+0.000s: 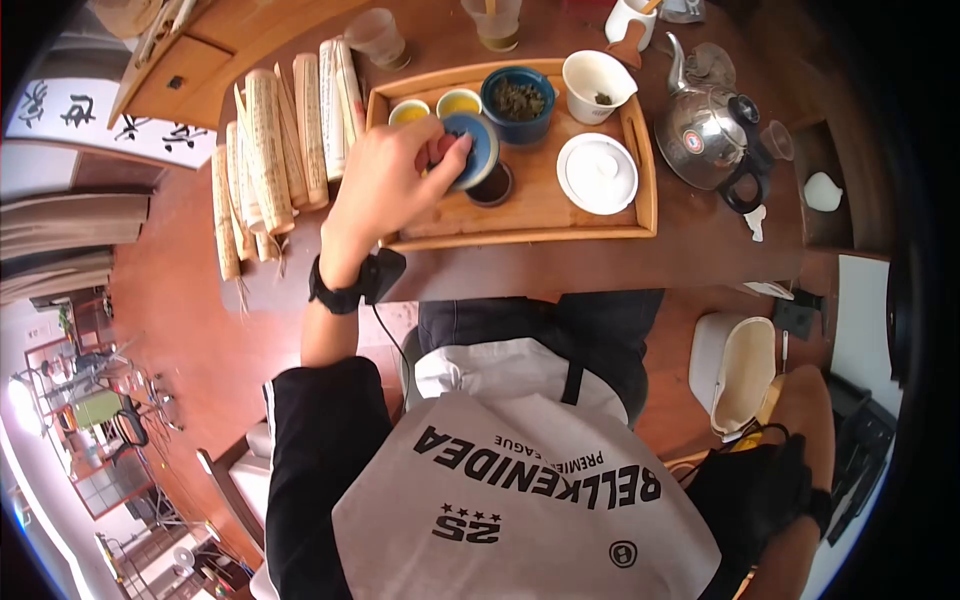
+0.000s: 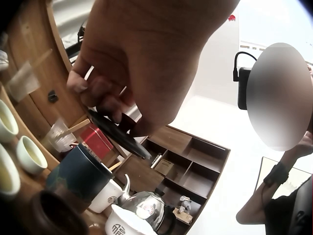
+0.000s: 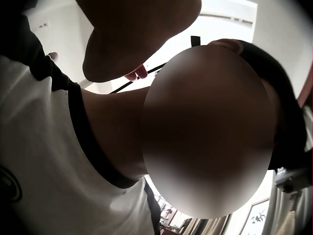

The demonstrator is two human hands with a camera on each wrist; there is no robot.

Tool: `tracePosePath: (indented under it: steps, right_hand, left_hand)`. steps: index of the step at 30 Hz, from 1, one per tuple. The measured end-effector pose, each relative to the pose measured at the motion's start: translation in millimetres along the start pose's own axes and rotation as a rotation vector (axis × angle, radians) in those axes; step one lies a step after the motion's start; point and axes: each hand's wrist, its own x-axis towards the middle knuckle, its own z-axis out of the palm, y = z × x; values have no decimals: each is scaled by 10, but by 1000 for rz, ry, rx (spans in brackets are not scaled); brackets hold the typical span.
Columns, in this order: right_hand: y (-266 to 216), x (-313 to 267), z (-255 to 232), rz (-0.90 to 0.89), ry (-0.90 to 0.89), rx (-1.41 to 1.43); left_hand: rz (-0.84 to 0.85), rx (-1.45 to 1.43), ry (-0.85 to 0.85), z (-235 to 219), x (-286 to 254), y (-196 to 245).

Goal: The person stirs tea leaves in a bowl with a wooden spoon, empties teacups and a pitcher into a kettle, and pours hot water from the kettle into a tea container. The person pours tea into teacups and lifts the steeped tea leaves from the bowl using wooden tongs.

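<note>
My left hand [image 1: 390, 175] pinches a round blue lid [image 1: 483, 150] by its knob, holding it tilted over the wooden tray [image 1: 530, 238]. In the left wrist view the lid's edge shows dark beneath the curled fingers. Just behind it stands a blue tea jar [image 2: 80, 169], with dark tea leaves [image 1: 517, 100] visible inside in the head view. A dark brown cup [image 1: 488, 192] sits below the lid, partly covered by it. My right hand [image 3: 139, 39] is raised close to the head, dark and cropped, so I cannot tell how its fingers lie.
Small cups of yellow tea [image 1: 460, 102], a white pitcher [image 1: 597, 88] and a white lid [image 1: 598, 172] share the tray. Bamboo scrolls [image 1: 268, 150] lie to the left. A steel kettle [image 1: 700, 140] stands right. Clear plastic cups [image 1: 377, 38] stand behind.
</note>
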Motion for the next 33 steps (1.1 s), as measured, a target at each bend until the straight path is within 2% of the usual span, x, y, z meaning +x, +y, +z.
tracePosePath:
  steps: [9, 33]
  right_hand:
    - [-48, -86, -61, 197, 78, -9]
    - [-208, -725, 96, 505, 259, -190]
  left_hand:
    - [76, 46, 50, 7, 39, -96]
    - [26, 36, 34, -51, 31, -81]
